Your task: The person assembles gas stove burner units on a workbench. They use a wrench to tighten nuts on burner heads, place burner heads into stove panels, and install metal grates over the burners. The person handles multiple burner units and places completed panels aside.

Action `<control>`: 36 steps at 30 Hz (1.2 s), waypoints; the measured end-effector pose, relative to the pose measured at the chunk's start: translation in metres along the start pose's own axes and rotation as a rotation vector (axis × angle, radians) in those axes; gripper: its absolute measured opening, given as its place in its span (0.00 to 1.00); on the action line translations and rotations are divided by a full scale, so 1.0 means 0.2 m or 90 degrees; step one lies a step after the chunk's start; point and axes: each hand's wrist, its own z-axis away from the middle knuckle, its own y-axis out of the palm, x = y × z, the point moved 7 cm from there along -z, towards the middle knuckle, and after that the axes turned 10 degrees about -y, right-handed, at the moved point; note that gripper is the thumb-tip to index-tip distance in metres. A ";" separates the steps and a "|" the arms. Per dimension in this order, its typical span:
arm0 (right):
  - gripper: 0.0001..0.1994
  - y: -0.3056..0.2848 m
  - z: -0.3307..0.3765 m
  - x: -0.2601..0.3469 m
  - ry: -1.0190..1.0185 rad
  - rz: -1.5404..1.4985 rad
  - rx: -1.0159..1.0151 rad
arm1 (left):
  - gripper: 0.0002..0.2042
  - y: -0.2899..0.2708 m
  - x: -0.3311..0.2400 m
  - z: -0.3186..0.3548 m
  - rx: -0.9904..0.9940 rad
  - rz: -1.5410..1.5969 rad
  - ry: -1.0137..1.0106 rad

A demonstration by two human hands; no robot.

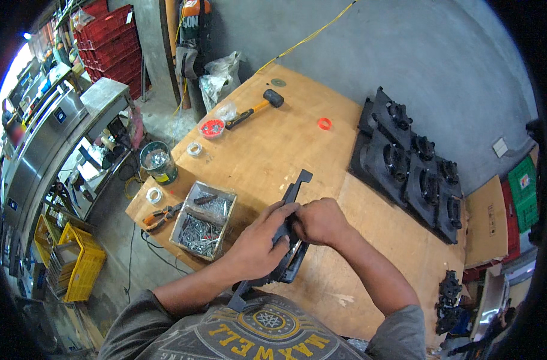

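A long black part (289, 271), with a narrow bent bar jutting from its far end, is held tilted close to my shirt over the table's near edge. My left hand (263, 241) is closed around its left side, thumb lying across it. Against its right side, my right hand (322, 221) is curled into a fist; whatever its fingers pinch is hidden. Left of my left hand stands an open box (192, 255) filled with screws and bolts, a small dark tool (206, 200) lying on top. Orange-handled pliers (159, 219) rest beside the box.
On the wooden table (273, 144) lie a rubber mallet (249, 113), a tub of red pieces (212, 128), tape rolls (194, 149) and a red ring (325, 123). Several black cast pieces (426, 186) cover the right side. A metal tin (159, 163) stands at the left edge.
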 end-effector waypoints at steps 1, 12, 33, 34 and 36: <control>0.15 0.00 0.00 -0.01 0.000 -0.009 -0.007 | 0.29 0.00 -0.01 0.00 -0.003 -0.010 0.006; 0.16 0.05 -0.03 -0.30 0.242 -0.053 0.040 | 0.28 0.05 -0.06 0.00 0.035 -0.007 -0.020; 0.12 0.24 0.08 -0.41 0.346 -0.378 -0.382 | 0.27 0.08 -0.08 0.01 0.024 -0.066 0.009; 0.13 0.27 0.13 -0.42 0.389 -0.433 -0.430 | 0.27 0.07 -0.07 0.01 0.012 -0.073 0.025; 0.14 0.34 0.21 -0.45 0.475 -0.549 -0.519 | 0.27 0.06 -0.06 0.01 -0.004 -0.073 0.043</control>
